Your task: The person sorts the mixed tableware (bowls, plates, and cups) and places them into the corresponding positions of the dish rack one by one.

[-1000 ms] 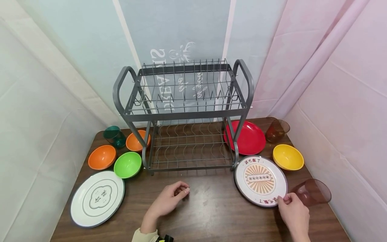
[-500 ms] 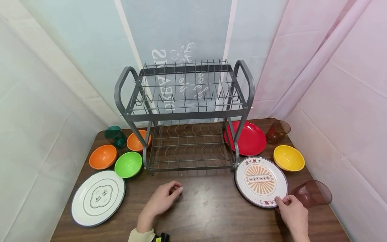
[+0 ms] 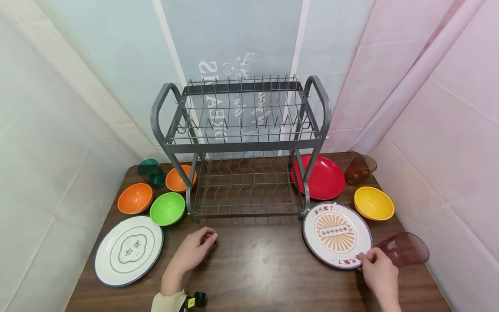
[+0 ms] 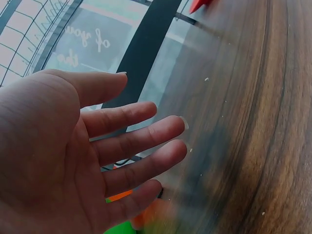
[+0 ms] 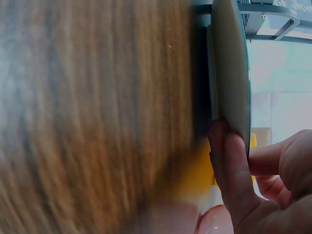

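My right hand point(image 3: 379, 274) pinches the near right rim of a white plate point(image 3: 337, 234) with an orange sunburst print. In the right wrist view, fingers point(image 5: 234, 161) lie against the plate's underside point(image 5: 229, 68) and the thumb is on its other face. My left hand point(image 3: 193, 248) holds nothing over the table; in the left wrist view its fingers point(image 4: 146, 136) are spread and relaxed. Nearest to it are a white plate point(image 3: 129, 251) with a grey flower-shaped print and a green bowl point(image 3: 167, 209). A reddish-brown tumbler point(image 3: 404, 249) is beside my right hand.
A dark two-tier dish rack point(image 3: 243, 147) stands at the back middle. Left of it are two orange bowls point(image 3: 135, 198) and a teal tumbler point(image 3: 152, 173). To its right are a red plate point(image 3: 323, 177), a yellow bowl point(image 3: 374, 203) and an amber tumbler point(image 3: 360, 169).
My left hand has moved left across the table, towards the white plate on that side. The right hand keeps its grip at the rim of the sunburst plate, which has barely moved.
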### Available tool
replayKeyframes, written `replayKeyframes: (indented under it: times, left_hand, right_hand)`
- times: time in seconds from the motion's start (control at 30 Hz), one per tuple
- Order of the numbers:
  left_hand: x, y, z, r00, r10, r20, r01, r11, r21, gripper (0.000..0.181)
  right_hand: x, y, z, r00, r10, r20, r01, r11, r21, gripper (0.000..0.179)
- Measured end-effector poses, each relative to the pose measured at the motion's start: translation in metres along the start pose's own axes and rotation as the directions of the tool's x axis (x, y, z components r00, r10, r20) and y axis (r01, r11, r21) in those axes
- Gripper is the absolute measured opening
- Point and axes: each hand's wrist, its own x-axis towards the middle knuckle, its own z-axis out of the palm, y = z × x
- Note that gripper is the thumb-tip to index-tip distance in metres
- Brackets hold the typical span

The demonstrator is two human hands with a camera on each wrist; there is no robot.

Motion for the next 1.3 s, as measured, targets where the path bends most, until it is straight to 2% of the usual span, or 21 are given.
replayKeyframes:
  times: [0.2, 0.33, 0.6, 0.83, 0.97, 1.13, 1.3]
  left_hand:
    - [0.000, -0.002, 0.001, 1.000, -0.001, 0.013, 0.001, 1.000, 0.002, 0.023]
    - [0.000, -0.002, 0.001, 1.000, -0.001, 0.011, 0.001, 1.000, 0.003, 0.021]
    - [0.002, 0.000, 0.002, 1.000, -0.001, 0.015, 0.000, 1.000, 0.015, 0.018]
    - [0.001, 0.002, 0.006, 0.999, 0.043, -0.018, -0.043, 0.999, -0.001, 0.018]
    - [0.001, 0.004, 0.009, 0.996, 0.075, -0.040, -0.076, 0.997, -0.013, 0.022]
    - [0.001, 0.012, 0.021, 0.990, 0.142, -0.028, -0.143, 0.989, -0.045, 0.026]
    - [0.002, 0.026, 0.043, 0.978, 0.207, -0.033, -0.209, 0.972, -0.106, 0.033]
  right_hand:
    - [-0.004, -0.002, -0.010, 0.996, -0.076, -0.039, 0.075, 0.996, -0.048, 0.028]
    - [-0.008, -0.005, -0.016, 0.991, -0.126, -0.037, 0.124, 0.990, -0.064, 0.031]
    - [-0.011, -0.016, -0.025, 0.976, -0.200, 0.084, 0.207, 0.975, -0.079, 0.030]
    - [-0.015, -0.027, -0.025, 0.953, -0.255, 0.161, 0.266, 0.963, -0.050, 0.029]
    - [-0.019, -0.037, -0.018, 0.943, -0.281, 0.177, 0.288, 0.958, -0.012, 0.031]
    - [-0.021, -0.058, -0.004, 0.926, -0.334, 0.173, 0.333, 0.942, 0.039, 0.034]
    - [-0.025, -0.085, 0.009, 0.910, -0.369, 0.192, 0.354, 0.929, 0.108, 0.035]
